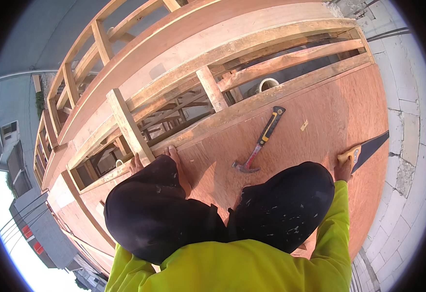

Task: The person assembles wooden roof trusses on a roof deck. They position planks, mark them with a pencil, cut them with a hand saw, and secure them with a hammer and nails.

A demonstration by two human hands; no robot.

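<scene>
The right grip (343,172) clasps the handsaw (369,151) by its handle (347,155); left of that grip lies the hammer (263,137). The left grip (135,164) is beside a wooden batten (128,121); whether closed, I cannot tell.

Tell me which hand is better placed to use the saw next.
The right hand, most likely: it grips the saw by the handle, the blade angled forward and right. The left hand is far over to the left, at the near end of a timber.
</scene>
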